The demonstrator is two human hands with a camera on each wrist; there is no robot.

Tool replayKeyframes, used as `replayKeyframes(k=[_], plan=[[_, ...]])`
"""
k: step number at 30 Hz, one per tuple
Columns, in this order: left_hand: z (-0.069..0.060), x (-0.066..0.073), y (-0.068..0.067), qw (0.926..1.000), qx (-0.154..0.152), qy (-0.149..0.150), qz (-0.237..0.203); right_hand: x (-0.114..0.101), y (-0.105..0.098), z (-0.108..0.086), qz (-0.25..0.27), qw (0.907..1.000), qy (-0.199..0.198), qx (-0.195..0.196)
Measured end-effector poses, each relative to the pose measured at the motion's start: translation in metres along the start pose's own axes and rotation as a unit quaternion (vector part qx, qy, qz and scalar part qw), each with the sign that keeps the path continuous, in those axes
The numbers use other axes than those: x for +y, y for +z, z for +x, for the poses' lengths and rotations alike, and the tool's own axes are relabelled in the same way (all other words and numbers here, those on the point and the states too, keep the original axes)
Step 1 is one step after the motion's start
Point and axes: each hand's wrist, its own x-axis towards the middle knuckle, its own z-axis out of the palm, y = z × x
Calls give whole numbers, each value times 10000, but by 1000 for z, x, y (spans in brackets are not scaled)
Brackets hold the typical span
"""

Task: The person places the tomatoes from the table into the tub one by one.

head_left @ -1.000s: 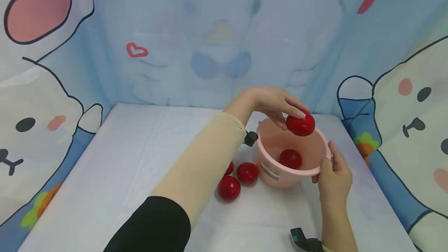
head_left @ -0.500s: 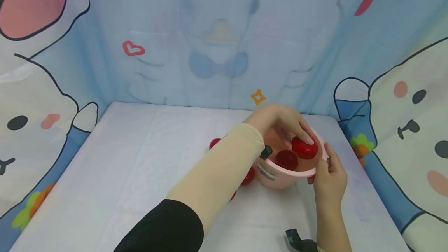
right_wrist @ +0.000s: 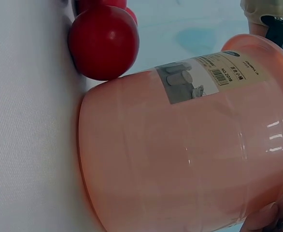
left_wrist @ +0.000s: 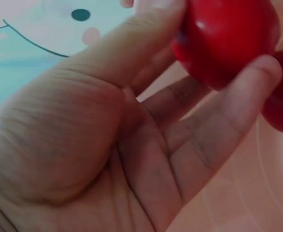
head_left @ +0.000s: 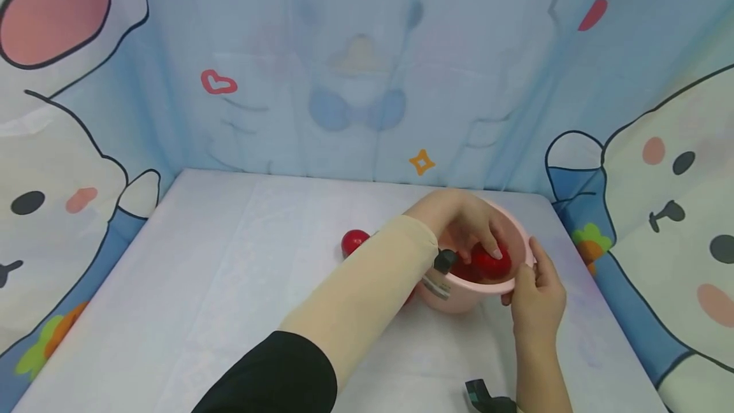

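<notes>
My left hand (head_left: 467, 225) reaches down inside a pink plastic bucket (head_left: 459, 302) and holds a smooth, round red fruit (head_left: 494, 264). In the left wrist view the thumb and fingers are around that fruit (left_wrist: 228, 36); its exact kind is unclear. Beside it in the bucket lies a second red fruit (left_wrist: 282, 92), mostly covered in the head view. My right hand (head_left: 538, 303) grips the bucket's rim at the right, thumb on the near side. The right wrist view shows the bucket's wall (right_wrist: 180, 150) with a paper label (right_wrist: 206, 77).
Outside the bucket, one red fruit (head_left: 353, 242) shows behind my left forearm, which hides most of the others. Against the bucket's side rests another red fruit (right_wrist: 104, 44), with more behind. A white cloth covers the table (head_left: 229, 285); a printed blue curtain (head_left: 258, 132) hangs behind.
My left hand has carried the red fruit from above the rim down into the bucket, beside the other fruit. The forearm now covers fruits that showed earlier. My right hand keeps its grip.
</notes>
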Motion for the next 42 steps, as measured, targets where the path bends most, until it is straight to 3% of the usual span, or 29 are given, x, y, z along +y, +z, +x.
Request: replayKeyframes(k=[9,18,25,29,33,37,40,42], plan=[[3,-4,1,9993,42,185,314,2,1,0,-131,9998,-141,-4],[1,-3,-1,9993,135,336,79,1,1,1,-151,9999,-53,20],[-1,-4,-1,9987,218,338,322,0,0,1,-59,9999,-110,-37],[-5,-4,0,9969,345,542,451,0,0,1,-100,9999,-60,-82],[-7,-2,-1,9874,659,1010,1020,1,0,2,-95,9999,9,-94],[-12,3,-6,9804,933,1323,1126,0,0,1,-84,9999,-23,-84],[-26,5,-7,9766,1076,1510,1091,0,0,1,-111,9999,-2,-92],[-40,4,-8,9685,1267,1674,1336,-1,0,1,-62,9998,117,-117]])
